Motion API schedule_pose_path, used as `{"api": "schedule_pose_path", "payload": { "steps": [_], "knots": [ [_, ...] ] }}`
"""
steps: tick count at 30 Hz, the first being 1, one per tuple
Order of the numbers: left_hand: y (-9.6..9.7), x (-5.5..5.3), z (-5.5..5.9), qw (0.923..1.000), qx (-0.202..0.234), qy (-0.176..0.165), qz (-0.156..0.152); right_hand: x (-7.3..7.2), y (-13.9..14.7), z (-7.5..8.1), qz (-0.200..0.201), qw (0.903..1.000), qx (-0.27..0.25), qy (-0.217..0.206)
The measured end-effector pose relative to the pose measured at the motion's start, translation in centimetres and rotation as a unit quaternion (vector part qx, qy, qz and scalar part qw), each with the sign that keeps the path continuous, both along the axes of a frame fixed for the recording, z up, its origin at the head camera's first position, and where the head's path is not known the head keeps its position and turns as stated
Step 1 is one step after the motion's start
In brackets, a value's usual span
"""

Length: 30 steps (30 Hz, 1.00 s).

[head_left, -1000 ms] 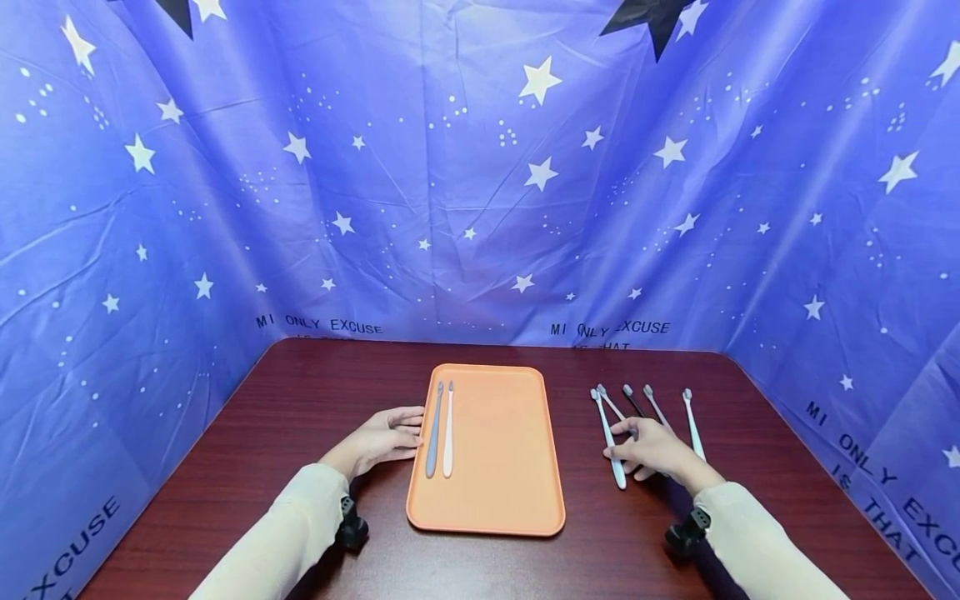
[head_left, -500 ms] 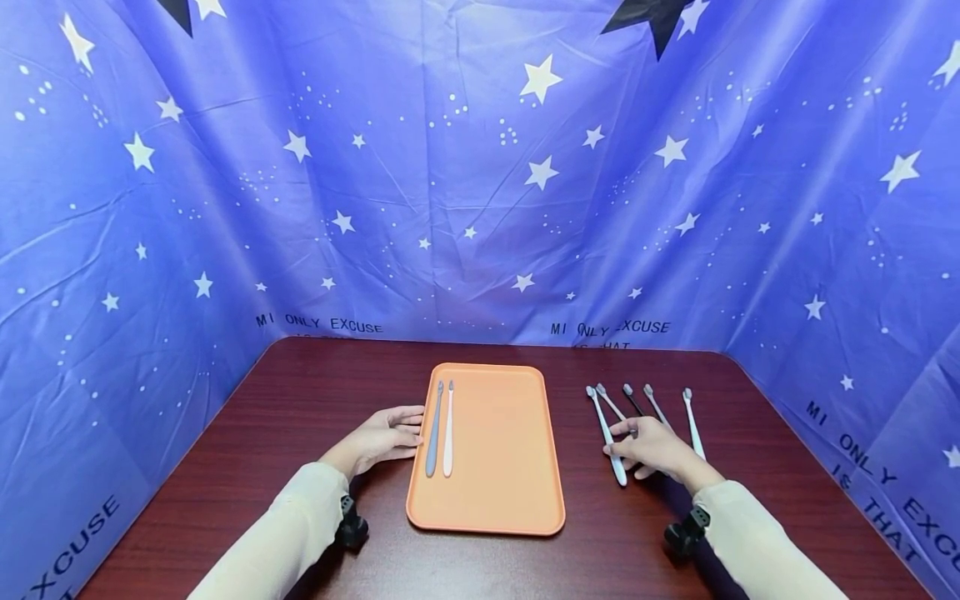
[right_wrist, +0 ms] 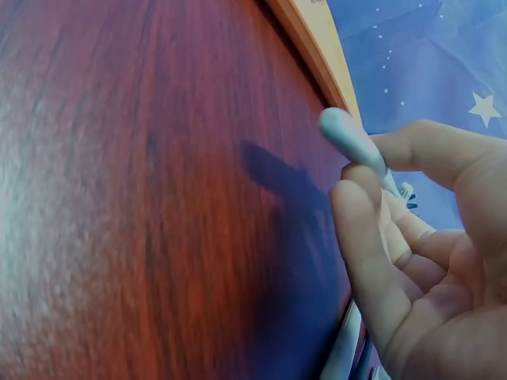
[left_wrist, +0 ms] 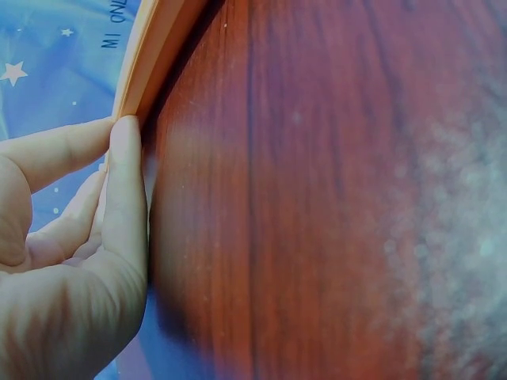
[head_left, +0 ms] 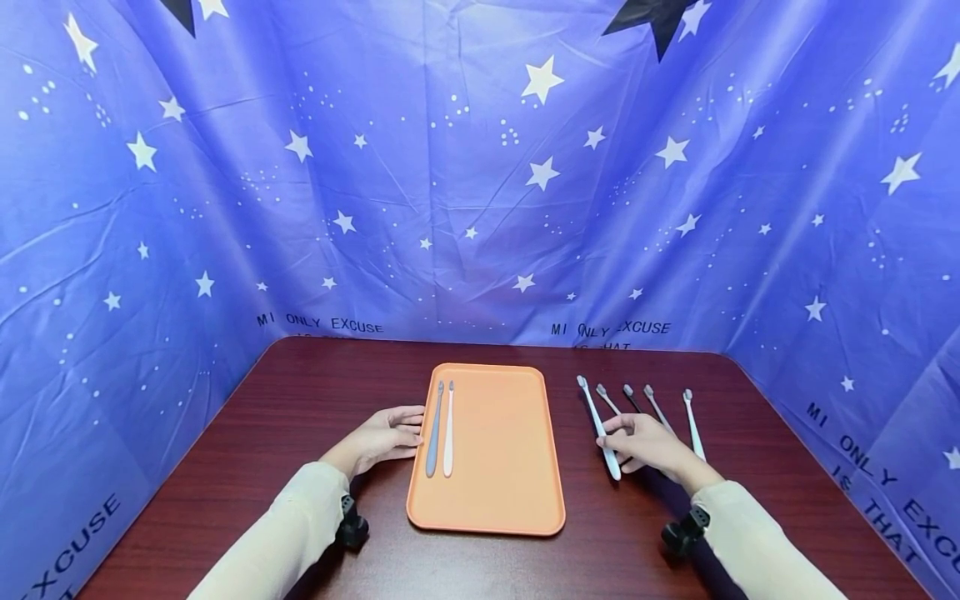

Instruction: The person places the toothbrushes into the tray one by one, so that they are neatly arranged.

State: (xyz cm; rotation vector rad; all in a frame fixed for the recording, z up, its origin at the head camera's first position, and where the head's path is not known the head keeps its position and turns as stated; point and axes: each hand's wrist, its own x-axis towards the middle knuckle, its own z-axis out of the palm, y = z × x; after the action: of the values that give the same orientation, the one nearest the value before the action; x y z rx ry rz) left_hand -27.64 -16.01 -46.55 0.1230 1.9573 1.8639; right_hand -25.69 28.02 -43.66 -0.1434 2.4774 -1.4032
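Pinching a pale held toothbrush (head_left: 593, 415) between thumb and fingers, the right hand (head_left: 651, 443) is right of centre in the lower half of the head view, its grip clamped on the handle. The brush head points to the upper left of the frame, and in the right wrist view the rounded handle end sits apart from the table, its shadow on the wood. At lower centre lies the orange tray (head_left: 498, 450), and the left hand (head_left: 377, 437) touches its left rim, fingers reaching out and loosely apart. On the tray's left side 2 brushes lie side by side, just apart: a grey toothbrush (head_left: 433, 433) and a white toothbrush (head_left: 449, 433). Beyond the right hand 4 loose toothbrushes (head_left: 694, 427) lie fanned on the dark red table (head_left: 315, 383), 3 of them partly hidden by it. A blue star-patterned curtain (head_left: 480, 167) fills the upper frame
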Motion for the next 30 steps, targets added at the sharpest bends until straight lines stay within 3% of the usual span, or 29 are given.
{"api": "schedule_pose_path", "payload": {
  "steps": [10, 14, 30],
  "knots": [
    [0.0, -0.1, -0.1, 1.0, -0.001, 0.001, -0.001, -0.3, -1.2, 0.4, 0.014, 0.9991, -0.039, -0.003],
    [0.0, -0.1, -0.1, 1.0, -0.005, 0.001, 0.001, 0.0, -2.5, 1.1, 0.027, 0.9983, -0.052, -0.002],
    [0.1, -0.1, -0.1, 0.9999, -0.011, -0.006, 0.011, -0.9, -7.3, 1.2, 0.07, 0.9937, -0.085, -0.022]
  ]
}}
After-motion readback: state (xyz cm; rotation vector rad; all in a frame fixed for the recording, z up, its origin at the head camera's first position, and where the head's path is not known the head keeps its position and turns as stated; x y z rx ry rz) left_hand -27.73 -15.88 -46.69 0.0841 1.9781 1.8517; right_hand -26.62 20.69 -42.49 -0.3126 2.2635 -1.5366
